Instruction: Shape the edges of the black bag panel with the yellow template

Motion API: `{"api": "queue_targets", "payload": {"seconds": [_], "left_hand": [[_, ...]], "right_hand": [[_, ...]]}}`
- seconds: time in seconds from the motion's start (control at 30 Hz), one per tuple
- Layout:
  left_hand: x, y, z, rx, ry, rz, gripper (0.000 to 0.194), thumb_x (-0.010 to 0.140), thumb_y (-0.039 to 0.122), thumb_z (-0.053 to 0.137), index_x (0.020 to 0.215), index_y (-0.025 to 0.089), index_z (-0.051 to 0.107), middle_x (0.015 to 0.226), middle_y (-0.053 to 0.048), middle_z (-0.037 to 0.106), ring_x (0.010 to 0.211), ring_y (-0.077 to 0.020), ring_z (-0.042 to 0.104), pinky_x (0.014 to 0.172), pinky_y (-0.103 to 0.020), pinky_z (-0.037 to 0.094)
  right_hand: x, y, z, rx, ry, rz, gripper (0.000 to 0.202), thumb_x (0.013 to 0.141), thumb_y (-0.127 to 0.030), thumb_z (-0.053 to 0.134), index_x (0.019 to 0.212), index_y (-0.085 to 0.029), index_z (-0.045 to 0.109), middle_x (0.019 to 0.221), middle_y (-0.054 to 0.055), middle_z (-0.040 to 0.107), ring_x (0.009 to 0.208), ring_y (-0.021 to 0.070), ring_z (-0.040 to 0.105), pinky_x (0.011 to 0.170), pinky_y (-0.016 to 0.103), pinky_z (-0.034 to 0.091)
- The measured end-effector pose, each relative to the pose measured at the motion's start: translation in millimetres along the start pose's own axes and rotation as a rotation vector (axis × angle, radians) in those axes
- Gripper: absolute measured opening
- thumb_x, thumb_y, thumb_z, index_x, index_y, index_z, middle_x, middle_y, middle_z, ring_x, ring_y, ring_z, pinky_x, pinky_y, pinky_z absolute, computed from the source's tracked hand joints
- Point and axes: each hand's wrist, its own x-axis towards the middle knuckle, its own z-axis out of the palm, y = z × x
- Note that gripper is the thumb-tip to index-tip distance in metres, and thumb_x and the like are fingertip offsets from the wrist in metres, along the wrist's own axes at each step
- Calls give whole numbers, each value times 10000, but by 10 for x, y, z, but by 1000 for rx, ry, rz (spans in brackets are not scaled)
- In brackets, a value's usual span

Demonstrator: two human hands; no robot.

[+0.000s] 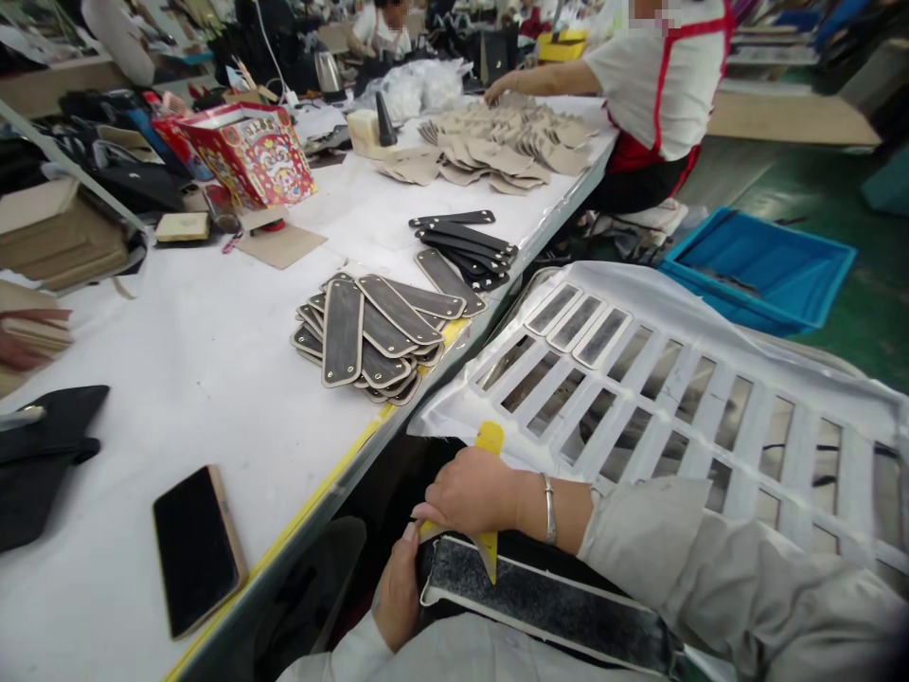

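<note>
A long dark strip with a pale edge lies across my lap, running to the lower right. My right hand, with a silver bracelet at the wrist, is closed round a flat yellow tool. One pointed corner of that tool comes down over the strip's near end, and its other end sticks up above my knuckles. My left hand is closed at the left end of the strip, thumb up and close to the right fingers. Its grip is partly hidden.
On the table lie a phone, a pile of dark pale-edged strips, black straps and beige pieces. A slotted white frame stands right, before a blue bin. Another person reaches across the far end.
</note>
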Motion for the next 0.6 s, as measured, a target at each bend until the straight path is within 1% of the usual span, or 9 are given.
{"api": "queue_targets", "payload": {"seconds": [0.07, 0.1, 0.13, 0.2, 0.27, 0.33, 0.4, 0.47, 0.6], "left_hand": [[32, 30, 21, 153, 85, 191, 474, 924, 232, 396, 1395, 221, 346, 1075, -79, 663, 914, -211, 654, 780, -309, 536], [52, 49, 23, 203, 106, 256, 499, 925, 205, 388, 1417, 222, 303, 1077, -78, 662, 902, -203, 657, 764, -297, 540], [74, 71, 19, 223, 104, 291, 515, 926, 186, 378, 1429, 224, 274, 1088, -78, 659, 910, -198, 656, 765, -290, 540], [125, 130, -14, 207, 87, 301, 507, 928, 166, 353, 1424, 236, 279, 1114, -75, 653, 949, -194, 646, 790, -287, 534], [193, 215, -76, 123, 1, 219, 469, 930, 168, 319, 1392, 244, 347, 1130, -68, 650, 967, -189, 638, 809, -284, 526], [282, 322, -148, 3, -173, 35, 425, 924, 212, 329, 1334, 235, 442, 1154, -69, 642, 998, -205, 621, 837, -296, 515], [385, 433, -208, -122, -317, -150, 386, 902, 300, 403, 1257, 226, 534, 1168, -71, 634, 1042, -233, 594, 886, -314, 491], [483, 527, -236, -236, -359, -255, 375, 895, 378, 420, 1189, 220, 593, 1171, -72, 630, 1078, -248, 567, 945, -326, 451], [618, 655, -232, -410, -368, -292, 459, 948, 426, 271, 1152, 192, 609, 1201, -73, 608, 1133, -226, 521, 1024, -317, 373]], "right_hand": [[-12, 12, -3, 4, 16, -3, 525, 961, -454, 300, 719, -171, 670, 668, 46, 690, 585, 195, 614, 479, 286, 303], [-22, 16, -5, 9, 18, -2, 521, 960, -451, 302, 721, -171, 670, 659, 47, 687, 576, 196, 610, 472, 288, 290], [-36, 19, -5, 17, 19, 3, 520, 960, -446, 301, 722, -169, 670, 654, 50, 685, 568, 197, 605, 469, 293, 282], [-70, 23, 6, 41, 24, 28, 523, 961, -439, 297, 717, -164, 669, 653, 60, 684, 553, 197, 591, 478, 307, 286], [-113, 23, 40, 77, 17, 45, 519, 965, -424, 295, 723, -160, 670, 659, 69, 682, 553, 194, 577, 503, 315, 303], [-158, 22, 91, 118, 6, 51, 512, 970, -409, 284, 751, -166, 678, 670, 69, 681, 575, 193, 574, 533, 314, 316], [-203, 16, 140, 162, -7, 62, 500, 974, -401, 270, 810, -187, 691, 697, 62, 682, 611, 198, 577, 565, 311, 325], [-244, 3, 162, 197, -31, 110, 496, 975, -407, 255, 871, -210, 699, 734, 61, 685, 644, 204, 580, 591, 312, 329], [-315, -68, 111, 170, -85, 229, 492, 976, -411, 244, 950, -208, 692, 733, 77, 678, 635, 206, 588, 560, 309, 308]]}}
